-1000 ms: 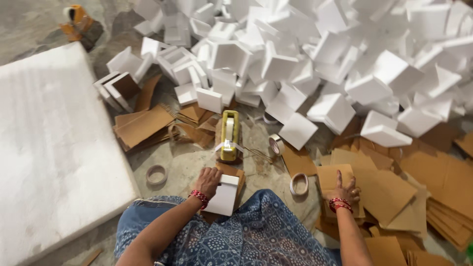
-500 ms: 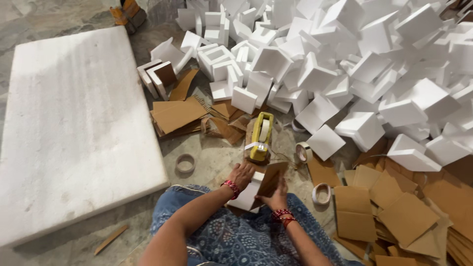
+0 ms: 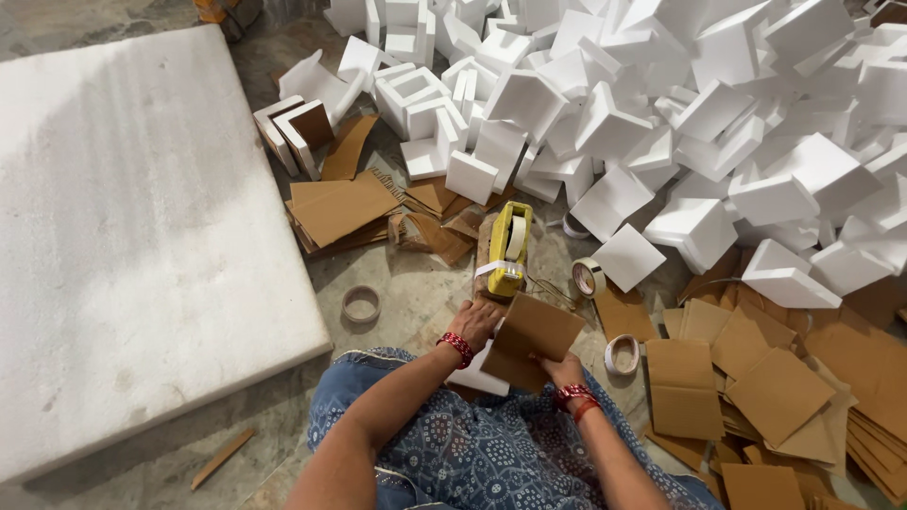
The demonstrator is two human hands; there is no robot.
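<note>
Since a second ago the right hand [image 3: 565, 368] has left the stack of cardboard at the right and come in to the lap, bringing a flat brown cardboard square [image 3: 531, 338] with it, and the left hand [image 3: 475, 321] now meets it there. The cardboard square is tilted over a white foam block [image 3: 475, 378] that lies on the blue patterned cloth [image 3: 472, 444] over the knees; only the block's lower edge shows under it. The right hand's fingers are closed on the square's lower edge; the left hand presses on its upper left edge, and whether those fingers clamp it or only rest there cannot be told. Just beyond the hands stands a yellow tape dispenser [image 3: 508, 250] with a pale roll in it. Near it lie loose tape rolls [image 3: 589, 277], one beside the right hand. To the right spreads a pile of cut cardboard squares [image 3: 756, 387]. Farther off is a heap of white foam corner pieces [image 3: 699, 113]; at the left lies a large white foam slab [image 3: 132, 227].
</note>
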